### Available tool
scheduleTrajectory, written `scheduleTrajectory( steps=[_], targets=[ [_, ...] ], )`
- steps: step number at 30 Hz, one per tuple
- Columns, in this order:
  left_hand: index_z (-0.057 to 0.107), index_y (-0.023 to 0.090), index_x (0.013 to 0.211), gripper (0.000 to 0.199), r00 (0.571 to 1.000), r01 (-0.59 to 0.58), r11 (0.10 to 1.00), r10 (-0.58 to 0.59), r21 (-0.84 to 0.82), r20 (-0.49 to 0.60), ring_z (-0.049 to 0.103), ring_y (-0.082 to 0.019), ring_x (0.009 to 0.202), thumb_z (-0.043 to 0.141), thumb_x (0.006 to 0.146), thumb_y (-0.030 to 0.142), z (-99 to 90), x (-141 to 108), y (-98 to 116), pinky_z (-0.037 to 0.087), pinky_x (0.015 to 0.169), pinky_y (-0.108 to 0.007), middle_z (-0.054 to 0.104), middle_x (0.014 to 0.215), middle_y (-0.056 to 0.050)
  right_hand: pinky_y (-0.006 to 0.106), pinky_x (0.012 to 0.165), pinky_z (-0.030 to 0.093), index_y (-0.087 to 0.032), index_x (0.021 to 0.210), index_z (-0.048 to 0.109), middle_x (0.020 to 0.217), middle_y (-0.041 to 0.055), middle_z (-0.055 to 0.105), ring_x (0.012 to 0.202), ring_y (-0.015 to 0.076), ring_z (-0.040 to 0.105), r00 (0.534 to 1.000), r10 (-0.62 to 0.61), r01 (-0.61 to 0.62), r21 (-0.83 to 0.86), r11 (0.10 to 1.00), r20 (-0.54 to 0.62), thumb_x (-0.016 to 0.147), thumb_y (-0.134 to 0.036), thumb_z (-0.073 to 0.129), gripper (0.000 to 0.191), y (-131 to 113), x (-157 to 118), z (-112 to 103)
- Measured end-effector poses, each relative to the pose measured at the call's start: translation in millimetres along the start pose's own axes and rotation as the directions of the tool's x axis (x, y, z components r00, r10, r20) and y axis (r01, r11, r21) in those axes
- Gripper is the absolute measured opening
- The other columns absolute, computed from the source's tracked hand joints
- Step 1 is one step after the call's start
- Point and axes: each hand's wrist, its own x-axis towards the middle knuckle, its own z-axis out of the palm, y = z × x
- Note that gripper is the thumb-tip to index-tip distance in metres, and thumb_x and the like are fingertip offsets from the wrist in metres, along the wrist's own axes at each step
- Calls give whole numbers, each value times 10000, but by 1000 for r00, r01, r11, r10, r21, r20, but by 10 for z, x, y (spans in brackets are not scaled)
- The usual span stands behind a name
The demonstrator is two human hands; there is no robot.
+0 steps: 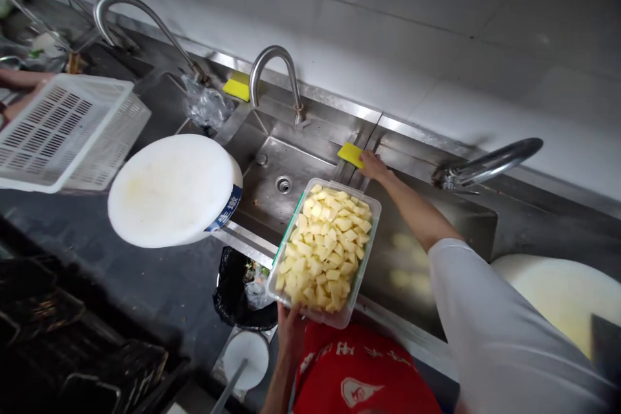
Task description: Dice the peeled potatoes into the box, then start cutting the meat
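Observation:
A clear plastic container [274, 272] heaped with peeled potato chunks [325, 246] is in front of me, over the sink's front edge. My left hand [290, 323] grips its near left corner from below; part of that hand is hidden under it. Beyond the container, my right arm stretches across to the ledge between two basins. There my right hand [374, 165] has its fingers closed on the edge of a yellow sponge [350, 154]. The fingertips are partly hidden.
A steel sink [262, 197] has curved faucets [275, 52] behind it. To the left are a round white chopping block [169, 191], another yellow sponge [237, 86] and a person's arm by a white basket [104, 136]. A black-lined bin [230, 297] stands below.

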Motion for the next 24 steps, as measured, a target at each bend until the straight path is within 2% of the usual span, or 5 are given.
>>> scheduleTrajectory(
  steps=[3,6,13,19,24],
  targets=[
    [414,396,1419,988,999,-40,999,39,-32,-28,674,-297,1152,890,554,356,45,15,33,625,740,-318,593,1413,-71,419,970,447,-168,1162,583,1264,157,558,1077,280,559,999,-46,46,22,999,2,769,-276,706,426,139,201,154],
    [435,360,1407,976,997,-81,997,81,8,-14,693,-286,1103,896,548,323,175,106,122,617,749,-305,626,1363,-98,360,861,477,-196,1106,565,1134,118,599,963,254,584,993,23,-10,108,994,-112,754,-330,691,398,344,-59,362],
    [543,255,1236,733,985,-175,971,172,161,31,700,-177,762,816,558,209,802,627,457,579,596,-245,703,1025,-49,334,739,472,-224,1018,528,934,80,627,835,245,582,909,356,-311,216,926,-216,802,-396,541,276,1157,-2073,780],
    [543,258,1160,622,970,-235,952,216,198,112,666,-147,694,774,586,209,1579,886,654,533,539,-224,684,1012,-32,485,900,454,-187,995,547,995,168,598,982,328,533,788,443,-474,39,880,-428,830,-412,474,289,2603,-3232,348],
    [494,272,1204,609,973,-219,962,203,164,106,632,-91,636,716,646,168,2041,941,695,491,523,-177,679,1039,-22,586,987,419,-138,1273,528,1389,278,460,1263,419,452,631,558,-626,72,777,-540,852,-424,469,513,3152,-3112,-186]
  ],
)
